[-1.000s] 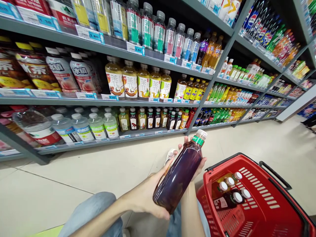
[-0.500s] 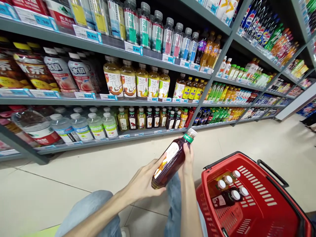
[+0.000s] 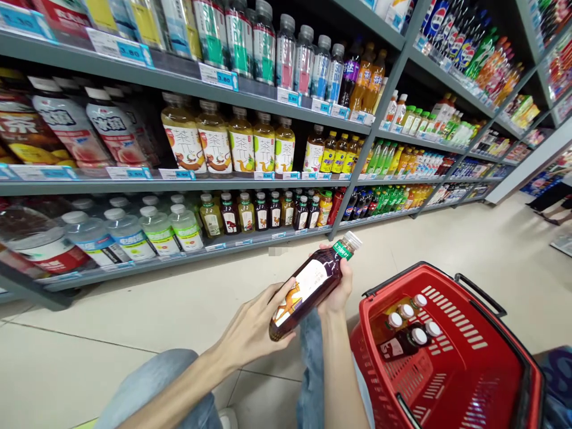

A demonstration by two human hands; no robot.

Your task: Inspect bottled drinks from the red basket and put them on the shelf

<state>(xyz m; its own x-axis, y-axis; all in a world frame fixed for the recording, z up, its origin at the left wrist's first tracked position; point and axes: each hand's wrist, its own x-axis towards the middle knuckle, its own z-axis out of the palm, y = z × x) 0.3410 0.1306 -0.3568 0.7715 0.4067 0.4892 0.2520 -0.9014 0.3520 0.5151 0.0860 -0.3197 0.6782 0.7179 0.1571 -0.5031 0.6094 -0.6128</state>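
Note:
A dark tea bottle (image 3: 315,280) with a white picture label, a green neck band and a whitish cap is tilted in front of me, cap end up and to the right. My left hand (image 3: 252,325) grips its lower end, with fingers along the label side and the thumb beneath. Around the neck end, my right hand (image 3: 337,295) is closed, its thumb just below the green band. To the right stands a red shopping basket (image 3: 460,357). Several white-capped bottles (image 3: 402,342) lie or lean inside it, some dark and some amber.
Grey shelving (image 3: 250,183) packed with drinks runs across ahead and off to the right. Similar small tea bottles (image 3: 261,211) line the bottom shelf beside large water bottles (image 3: 84,235). My bent knees are below. A person's legs (image 3: 552,199) show at far right.
The bottle has turned in my hands, so more of its label faces me. The shelves and basket have shifted slightly left in view. Both hands keep their hold.

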